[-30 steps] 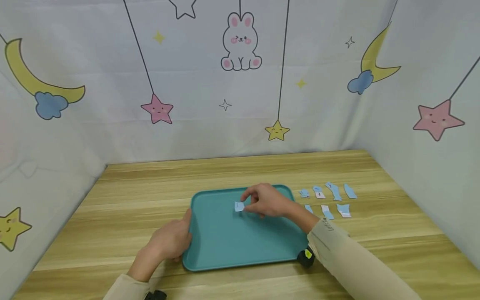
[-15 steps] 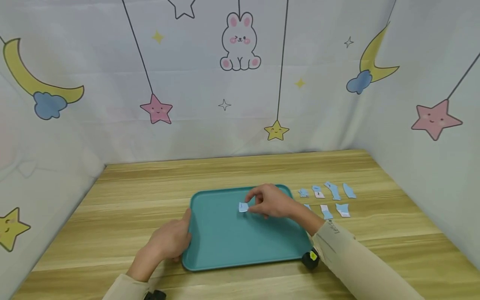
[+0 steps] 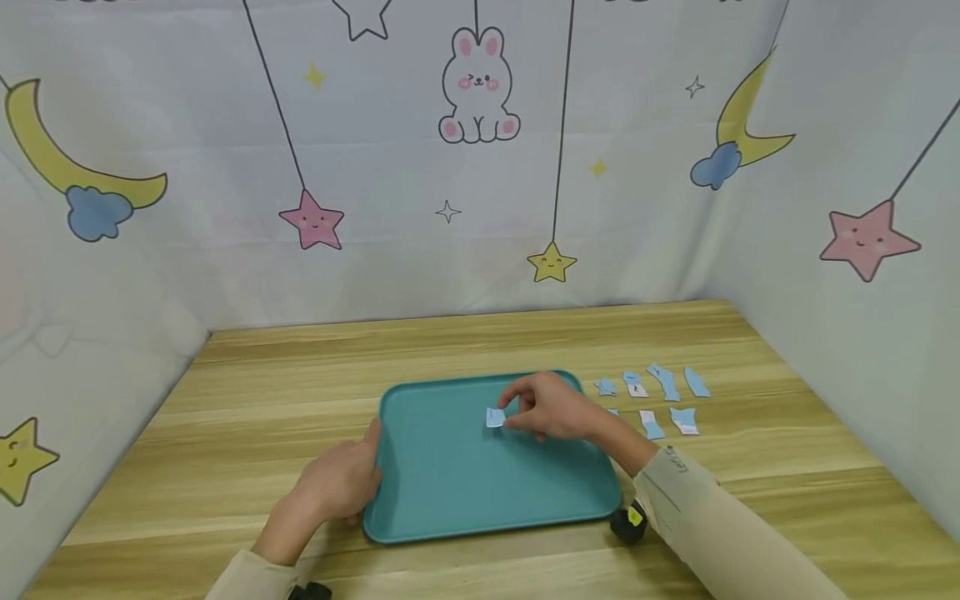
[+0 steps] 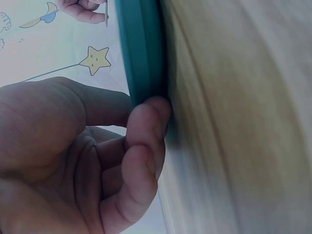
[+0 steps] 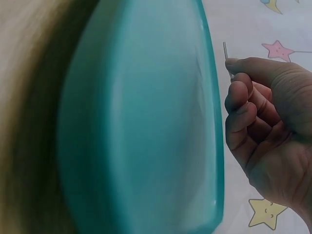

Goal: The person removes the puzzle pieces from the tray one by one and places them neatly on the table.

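A teal rectangular tray [image 3: 457,492] lies on the wooden table. My left hand [image 3: 339,479] grips its left edge; in the left wrist view the thumb and curled fingers pinch the tray's rim [image 4: 141,48]. Over the tray's upper middle, my right hand [image 3: 557,408] pinches a small light-blue puzzle piece [image 3: 495,417] between thumb and index finger. Seen edge-on in the right wrist view, that piece [image 5: 225,49] is thin and flat, held apart from the tray surface.
Several light-blue puzzle pieces, some partly white, lie in two rows right of the tray, among them a long piece [image 3: 664,382] and a lower one [image 3: 684,420]. My right forearm partly hides one. A printed white curtain [image 3: 390,283] encloses the table [image 3: 270,375].
My right hand has drifted a little to the right over the tray, carrying the puzzle piece along. The left hand stays on the tray's edge.
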`<move>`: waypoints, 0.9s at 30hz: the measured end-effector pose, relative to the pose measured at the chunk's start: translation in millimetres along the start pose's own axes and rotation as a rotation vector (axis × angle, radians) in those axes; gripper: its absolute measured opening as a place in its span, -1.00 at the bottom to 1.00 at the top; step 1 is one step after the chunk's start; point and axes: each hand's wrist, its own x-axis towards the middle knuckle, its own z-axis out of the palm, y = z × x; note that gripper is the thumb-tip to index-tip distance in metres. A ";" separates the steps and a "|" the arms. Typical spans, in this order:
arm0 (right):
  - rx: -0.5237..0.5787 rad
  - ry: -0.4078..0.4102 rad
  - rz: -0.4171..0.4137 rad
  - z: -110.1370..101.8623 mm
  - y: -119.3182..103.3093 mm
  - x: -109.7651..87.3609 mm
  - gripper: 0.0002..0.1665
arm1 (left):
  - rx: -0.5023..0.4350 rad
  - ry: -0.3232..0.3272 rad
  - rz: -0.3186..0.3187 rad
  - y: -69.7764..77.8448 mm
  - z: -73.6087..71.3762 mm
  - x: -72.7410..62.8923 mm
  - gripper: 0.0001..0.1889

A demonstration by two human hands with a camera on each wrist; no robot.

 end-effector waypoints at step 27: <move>0.052 0.060 0.066 -14.1 13.6 -20.0 -0.74 | 0.011 -0.005 -0.001 0.9 -0.1 0.6 -0.25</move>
